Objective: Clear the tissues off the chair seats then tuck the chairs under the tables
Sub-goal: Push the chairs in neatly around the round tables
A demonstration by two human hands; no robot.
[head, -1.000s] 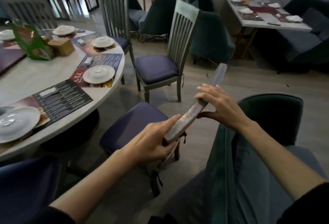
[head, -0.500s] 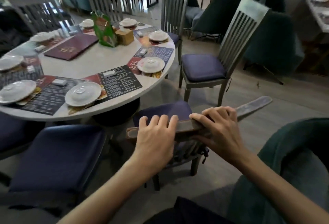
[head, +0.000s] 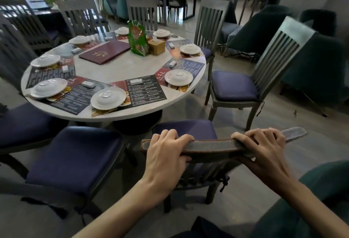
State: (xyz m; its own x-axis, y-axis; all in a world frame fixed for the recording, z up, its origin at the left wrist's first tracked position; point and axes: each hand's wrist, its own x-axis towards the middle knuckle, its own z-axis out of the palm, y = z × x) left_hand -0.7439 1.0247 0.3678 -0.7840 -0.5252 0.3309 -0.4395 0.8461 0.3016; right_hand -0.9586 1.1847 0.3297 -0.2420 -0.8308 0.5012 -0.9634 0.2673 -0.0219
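Note:
A grey wooden chair with a purple seat cushion (head: 187, 127) stands right in front of me, its front edge near the round white table (head: 120, 114). My left hand (head: 166, 159) and my right hand (head: 264, 152) both grip the chair's top rail (head: 213, 146), fingers curled over it. No tissue shows on this seat. A second chair (head: 234, 88) stands pulled out to the right of the table, its seat bare. Another purple-seated chair (head: 71, 159) is at my left.
The table carries several covered plates (head: 107, 100), printed placemats, a red menu (head: 104, 51), a green stand and a tissue box (head: 156, 47). More grey chairs ring the table's far side. Dark green armchairs (head: 313, 71) stand at right; one is at my lower right.
The chair has swung round so its back rail lies level before me and its seat faces the table. Both hands shifted from a loose hold to a full grip.

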